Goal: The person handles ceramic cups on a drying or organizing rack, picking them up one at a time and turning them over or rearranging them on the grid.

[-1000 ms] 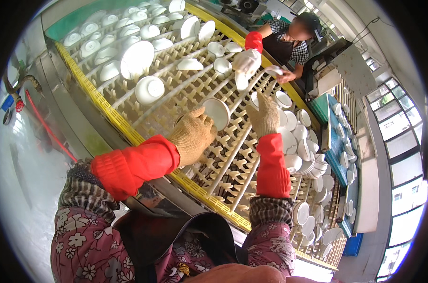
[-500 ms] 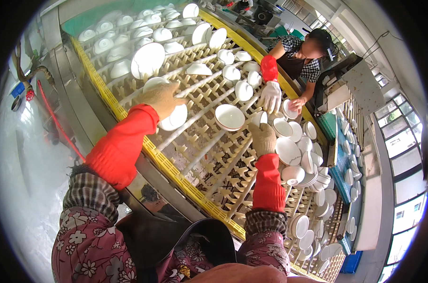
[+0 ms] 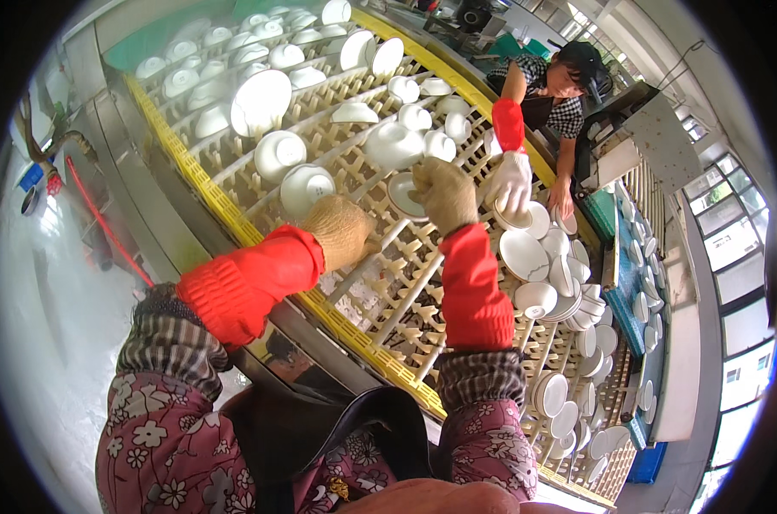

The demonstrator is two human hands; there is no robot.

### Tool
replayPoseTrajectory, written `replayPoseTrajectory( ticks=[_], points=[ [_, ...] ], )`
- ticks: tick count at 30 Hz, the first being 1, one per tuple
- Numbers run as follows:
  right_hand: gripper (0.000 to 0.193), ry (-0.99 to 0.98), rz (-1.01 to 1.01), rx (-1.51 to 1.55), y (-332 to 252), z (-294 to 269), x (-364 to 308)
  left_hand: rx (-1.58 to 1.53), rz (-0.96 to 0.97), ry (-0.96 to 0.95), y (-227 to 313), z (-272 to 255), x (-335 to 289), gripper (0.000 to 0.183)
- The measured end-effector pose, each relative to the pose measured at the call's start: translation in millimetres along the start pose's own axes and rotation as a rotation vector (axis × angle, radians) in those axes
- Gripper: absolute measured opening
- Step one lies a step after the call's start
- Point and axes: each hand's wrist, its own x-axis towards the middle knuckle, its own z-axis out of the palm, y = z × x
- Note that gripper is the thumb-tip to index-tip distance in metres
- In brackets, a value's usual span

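Note:
My left hand (image 3: 344, 233), in a tan glove with a red cuff, hovers over the pegged conveyor with its fingers loosely bent and nothing in them. Just beyond it a white bowl (image 3: 304, 188) rests tilted on the pegs. With its gloved fingers my right hand (image 3: 447, 197) grips the edge of a small white dish (image 3: 403, 199), whose hollow side faces me. The right side of that dish is hidden by the glove. A larger white bowl (image 3: 393, 146) lies behind the dish, base up.
A co-worker across the conveyor has a white-gloved hand (image 3: 512, 182) and a bare hand (image 3: 562, 197) at piled dishes (image 3: 525, 255). Yellow edging (image 3: 225, 209) borders the conveyor. Several bowls (image 3: 261, 103) stand farther along. Blue racks (image 3: 626, 278) with dishes are at right.
My left hand has left the bowl on the pegs and come nearer and to the right. The right hand has moved left to the small dish. A larger bowl now lies farther back.

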Motion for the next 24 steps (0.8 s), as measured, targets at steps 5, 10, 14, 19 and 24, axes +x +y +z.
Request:
replayPoseTrajectory(
  ticks=[5, 10, 14, 19, 24],
  points=[
    [0.033, 0.307, 0.443, 0.381, 4, -13, -40, 0.065, 0.07, 0.357, 5, -16, 6, 0.064],
    [0.055, 0.067, 0.529, -0.599, 86, -54, -129, 0.169, 0.186, 0.349, 23, -23, 36, 0.065],
    [0.056, -0.025, 0.514, -0.851, 86, -34, -150, 0.43, 0.33, 0.404, 22, -12, 50, 0.051],
    [0.035, -0.101, 0.502, -0.766, 85, -25, -144, 0.204, 0.071, 0.065, 27, -3, 67, 0.049],
    [0.043, 0.029, 0.694, -0.451, 75, -60, -123, -1.068, -0.181, -0.044, -10, -38, 66, 0.06]
  ],
)
